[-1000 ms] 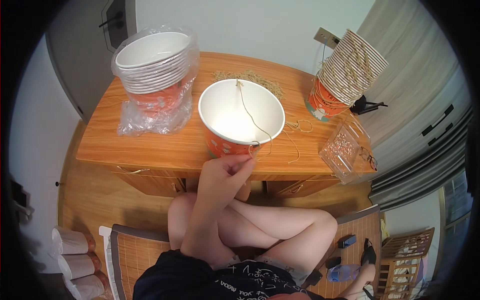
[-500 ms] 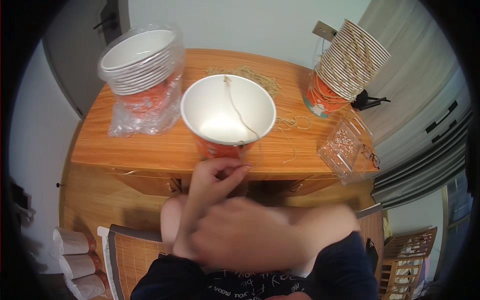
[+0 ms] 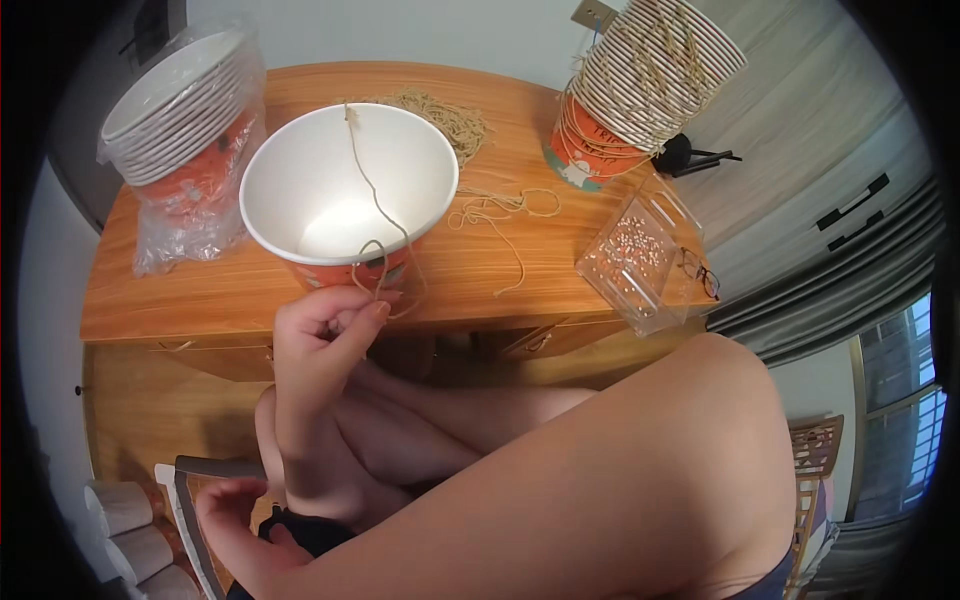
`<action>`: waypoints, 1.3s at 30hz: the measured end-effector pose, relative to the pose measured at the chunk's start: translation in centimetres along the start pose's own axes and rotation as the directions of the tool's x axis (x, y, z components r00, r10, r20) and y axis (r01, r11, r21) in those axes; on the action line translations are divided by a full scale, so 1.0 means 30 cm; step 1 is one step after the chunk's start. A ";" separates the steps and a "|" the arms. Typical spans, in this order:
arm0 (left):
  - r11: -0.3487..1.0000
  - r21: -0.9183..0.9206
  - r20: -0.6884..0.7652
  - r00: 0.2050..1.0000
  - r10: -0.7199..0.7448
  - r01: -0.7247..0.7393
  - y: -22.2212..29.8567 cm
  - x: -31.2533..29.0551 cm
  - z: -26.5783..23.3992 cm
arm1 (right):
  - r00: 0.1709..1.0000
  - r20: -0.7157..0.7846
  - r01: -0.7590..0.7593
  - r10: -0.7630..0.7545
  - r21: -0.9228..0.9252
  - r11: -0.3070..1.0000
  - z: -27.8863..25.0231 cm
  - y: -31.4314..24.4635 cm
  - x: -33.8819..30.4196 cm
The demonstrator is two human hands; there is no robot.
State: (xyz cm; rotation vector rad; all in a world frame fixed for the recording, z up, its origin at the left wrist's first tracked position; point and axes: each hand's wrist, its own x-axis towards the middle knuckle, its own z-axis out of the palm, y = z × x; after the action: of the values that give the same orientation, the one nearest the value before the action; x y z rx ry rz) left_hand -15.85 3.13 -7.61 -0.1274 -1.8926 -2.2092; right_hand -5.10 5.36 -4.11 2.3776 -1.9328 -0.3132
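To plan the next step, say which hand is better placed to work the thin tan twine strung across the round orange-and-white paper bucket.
Probably the left hand: it pinches the twine close to the bucket. The right hand, crossed to the lower left, lies farther from both.

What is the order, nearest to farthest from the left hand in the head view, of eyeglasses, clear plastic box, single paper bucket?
1. Single paper bucket: just beyond the left hand.
2. Clear plastic box: toward the right.
3. Eyeglasses: farther right.
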 end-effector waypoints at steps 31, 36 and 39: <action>0.999 -0.041 0.063 0.998 -0.011 0.014 0.032 0.035 0.016 | 0.853 -0.249 0.378 0.458 0.900 -0.216 0.177 0.028 0.394; 0.983 -0.178 0.119 0.992 -0.032 0.053 0.008 0.038 0.005 | 0.686 -0.551 0.216 0.475 0.778 0.590 0.251 0.036 0.228; 0.970 -0.238 0.125 0.992 -0.011 0.041 -0.004 0.043 0.019 | 0.634 -0.676 0.158 0.376 0.590 0.792 0.248 0.067 0.112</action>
State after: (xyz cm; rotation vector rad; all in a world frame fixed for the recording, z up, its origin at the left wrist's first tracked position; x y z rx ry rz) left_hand -17.18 3.56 -7.36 -0.2875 -1.6840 -2.4951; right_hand -7.83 2.25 -11.43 2.0223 -1.8225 1.3378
